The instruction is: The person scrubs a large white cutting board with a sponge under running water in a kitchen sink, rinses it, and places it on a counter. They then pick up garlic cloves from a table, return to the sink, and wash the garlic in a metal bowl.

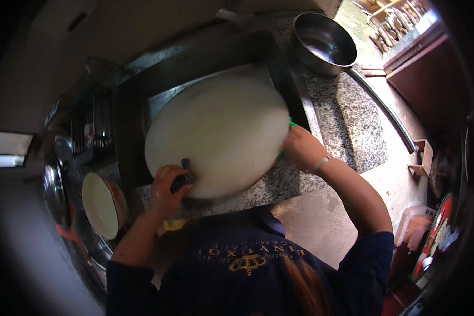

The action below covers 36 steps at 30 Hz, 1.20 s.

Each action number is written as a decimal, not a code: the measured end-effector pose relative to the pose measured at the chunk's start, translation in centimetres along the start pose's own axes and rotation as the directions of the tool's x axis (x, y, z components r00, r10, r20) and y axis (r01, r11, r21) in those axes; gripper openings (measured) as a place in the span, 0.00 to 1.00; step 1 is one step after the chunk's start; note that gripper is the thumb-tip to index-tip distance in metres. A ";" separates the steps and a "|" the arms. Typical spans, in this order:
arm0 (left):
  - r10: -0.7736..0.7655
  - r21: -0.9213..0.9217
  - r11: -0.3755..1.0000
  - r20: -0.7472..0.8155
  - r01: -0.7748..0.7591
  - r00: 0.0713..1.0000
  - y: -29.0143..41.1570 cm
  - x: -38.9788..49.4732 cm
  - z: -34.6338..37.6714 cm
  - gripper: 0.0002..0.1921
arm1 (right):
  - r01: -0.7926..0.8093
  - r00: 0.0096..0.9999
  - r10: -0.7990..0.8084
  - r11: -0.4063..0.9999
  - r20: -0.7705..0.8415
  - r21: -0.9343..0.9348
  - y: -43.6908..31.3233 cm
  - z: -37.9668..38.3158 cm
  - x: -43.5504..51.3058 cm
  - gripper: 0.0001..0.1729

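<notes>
A large pale oval, smooth-surfaced item (217, 134), perhaps a tray or board, lies over a metal sink (308, 112). At its lower left, my left hand (168, 191) has its fingers closed round a dark, speckled object (185, 177); whether this is a scrubber or a handle cannot be told. At the right rim of the pale item is my right hand (304, 148), blurred, with a bracelet at the wrist. Bits of something green (293, 123) show beside its fingers, which are partly hidden.
A metal saucepan (324, 43) with a long handle stands on the granite counter (359, 118) at the upper right. Left of the sink are a dish rack (91, 126) and a cream enamel bowl (102, 205). A pot lid (54, 191) is at the far left.
</notes>
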<state>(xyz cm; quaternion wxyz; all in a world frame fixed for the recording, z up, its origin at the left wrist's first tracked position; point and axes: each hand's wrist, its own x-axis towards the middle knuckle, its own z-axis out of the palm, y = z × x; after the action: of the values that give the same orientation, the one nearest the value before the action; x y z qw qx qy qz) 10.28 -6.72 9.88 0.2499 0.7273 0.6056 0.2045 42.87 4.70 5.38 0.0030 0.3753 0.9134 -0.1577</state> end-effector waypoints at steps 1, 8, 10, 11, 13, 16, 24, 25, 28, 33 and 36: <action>-0.024 -0.003 1.000 0.019 0.024 1.000 -0.2 -0.4 -0.2 0.16 | 0.008 0.999 -0.003 0.994 -0.044 0.111 -1.1 -0.3 -1.3 0.03; -0.028 0.026 0.999 0.038 0.027 0.999 1.6 -0.9 0.3 0.13 | 0.028 0.942 0.062 0.965 -0.330 0.261 -5.0 -0.2 -5.9 0.06; -0.029 0.022 0.999 0.061 0.028 0.998 3.5 0.2 1.6 0.12 | 0.032 0.924 0.086 0.953 -0.372 0.301 -5.2 0.3 -5.9 0.07; 0.117 0.001 0.993 0.042 -0.117 0.992 4.5 1.1 2.5 0.10 | 0.040 0.909 0.102 0.943 -0.404 0.329 -5.3 0.5 -5.9 0.08; 0.274 -0.074 0.960 0.065 -0.269 0.959 6.8 3.4 5.4 0.09 | 0.034 0.901 0.119 0.939 -0.417 0.342 -5.4 0.8 -6.1 0.07; 0.353 -0.139 0.931 0.106 -0.338 0.930 7.8 5.5 7.1 0.10 | 0.049 0.882 0.128 0.932 -0.453 0.359 -5.3 1.0 -6.3 0.08; 0.132 -0.053 0.991 0.288 -0.122 0.949 3.1 1.1 -0.1 0.10 | 0.080 0.849 0.152 0.910 -0.506 0.406 -5.0 2.0 -6.5 0.09; 0.142 -0.076 0.989 0.334 -0.124 0.932 3.5 2.0 1.0 0.11 | 0.076 0.848 0.162 0.905 -0.505 0.419 -4.9 2.1 -6.5 0.09; 0.492 -0.281 0.862 0.269 -0.421 0.828 7.1 7.2 7.8 0.11 | 0.081 0.841 0.176 0.893 -0.511 0.442 -5.1 2.1 -6.5 0.09; 0.450 -0.276 0.881 0.241 -0.384 0.860 8.0 8.5 8.6 0.10 | 0.109 0.822 0.183 0.879 -0.540 0.464 -5.3 2.0 -6.3 0.09; 0.425 -0.287 0.892 0.269 -0.350 0.864 4.9 3.6 3.3 0.11 | 0.142 0.796 0.171 0.880 -0.580 0.454 -5.3 2.3 -6.1 0.09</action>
<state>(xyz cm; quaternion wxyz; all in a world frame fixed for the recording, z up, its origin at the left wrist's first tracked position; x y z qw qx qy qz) 16.73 -4.25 10.29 0.3813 0.8245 0.3692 0.1966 43.35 -3.74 5.44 -0.3793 0.4019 0.7954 -0.2487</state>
